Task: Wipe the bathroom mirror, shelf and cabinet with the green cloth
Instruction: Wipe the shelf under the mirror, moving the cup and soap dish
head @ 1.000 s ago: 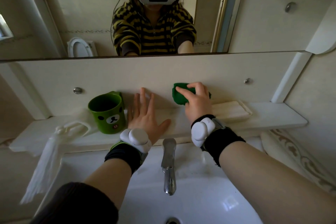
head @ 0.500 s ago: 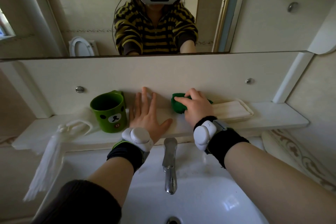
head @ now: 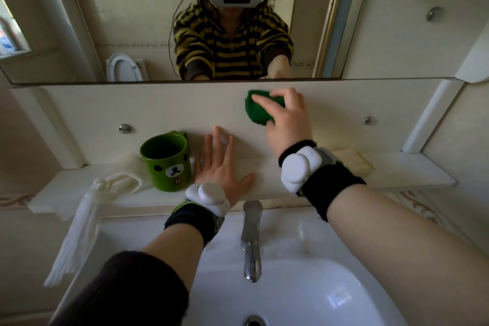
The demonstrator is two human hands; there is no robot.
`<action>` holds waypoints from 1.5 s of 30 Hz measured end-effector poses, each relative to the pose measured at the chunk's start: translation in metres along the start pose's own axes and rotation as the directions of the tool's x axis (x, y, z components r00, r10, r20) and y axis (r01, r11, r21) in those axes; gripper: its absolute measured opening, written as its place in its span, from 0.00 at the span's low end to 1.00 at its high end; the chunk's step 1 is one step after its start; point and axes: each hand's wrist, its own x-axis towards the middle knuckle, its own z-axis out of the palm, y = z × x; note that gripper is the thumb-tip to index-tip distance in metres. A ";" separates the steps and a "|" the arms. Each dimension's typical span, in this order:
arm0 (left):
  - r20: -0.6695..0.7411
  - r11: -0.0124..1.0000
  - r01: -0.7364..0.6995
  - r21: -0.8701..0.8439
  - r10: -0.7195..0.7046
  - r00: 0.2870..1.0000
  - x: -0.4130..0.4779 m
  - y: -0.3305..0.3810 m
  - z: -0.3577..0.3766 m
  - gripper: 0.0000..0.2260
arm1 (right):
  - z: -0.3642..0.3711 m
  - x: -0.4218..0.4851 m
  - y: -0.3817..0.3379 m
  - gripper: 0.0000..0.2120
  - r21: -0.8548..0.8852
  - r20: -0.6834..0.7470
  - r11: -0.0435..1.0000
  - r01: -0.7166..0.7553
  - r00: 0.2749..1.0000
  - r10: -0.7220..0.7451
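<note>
The white shelf (head: 412, 177) carries a green mug (head: 168, 164). Left of the mug lies a white tassel (head: 105, 185); right of the mug, the flat left hand (head: 221, 169), then a soap dish (head: 354, 160).

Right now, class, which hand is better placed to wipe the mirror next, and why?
Right. The right hand grips the cloth against the panel just under the mirror; the left hand lies flat on the shelf, holding nothing.
</note>
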 end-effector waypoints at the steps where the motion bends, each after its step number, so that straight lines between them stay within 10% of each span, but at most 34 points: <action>1: -0.001 1.000 0.000 -0.001 0.000 1.000 -0.001 0.000 -0.001 0.42 | -0.001 0.007 -0.003 0.26 0.005 -0.033 1.000 0.011 0.999 -0.011; 45: -0.176 0.997 0.055 -0.063 -0.066 0.982 -0.001 0.010 0.003 0.45 | 0.040 -0.051 0.003 0.28 -0.050 0.286 0.996 -0.077 0.954 0.088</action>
